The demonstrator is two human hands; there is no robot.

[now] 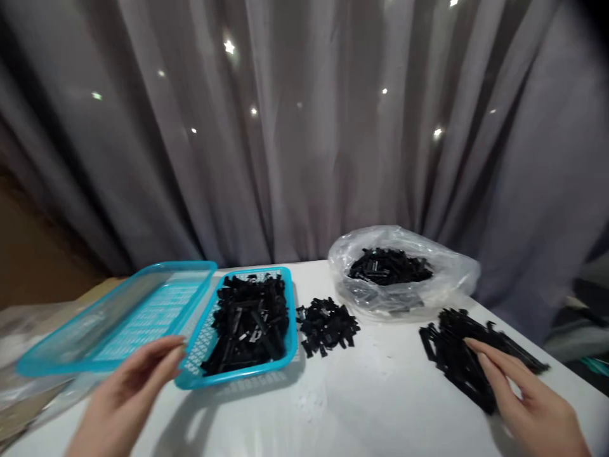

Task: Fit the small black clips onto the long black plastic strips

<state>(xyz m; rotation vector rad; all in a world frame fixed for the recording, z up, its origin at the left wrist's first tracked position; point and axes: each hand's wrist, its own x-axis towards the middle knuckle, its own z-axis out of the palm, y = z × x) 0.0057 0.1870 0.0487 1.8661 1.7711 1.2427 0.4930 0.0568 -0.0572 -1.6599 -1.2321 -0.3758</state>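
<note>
My left hand [130, 387] is at the lower left, in front of the near-left corner of a blue-rimmed plastic basket [247, 370]. Its thumb and fingertips are pinched together, and anything between them is too small or blurred to make out. The basket holds a heap of black plastic pieces [252, 324]. Over on the right, my right hand [528, 397] has its thumb and index finger closed at a pile of long black plastic strips [461, 365], with the fingertips on a strip. Between the hands lies a loose heap of small black pieces [328, 325].
A clear plastic bag [447, 279] full of black pieces stands open at the back right. To the left, a larger blue tray [143, 317] lies over clear plastic wrapping [28, 343]. Grey curtains [304, 127] hang behind the white table [371, 406].
</note>
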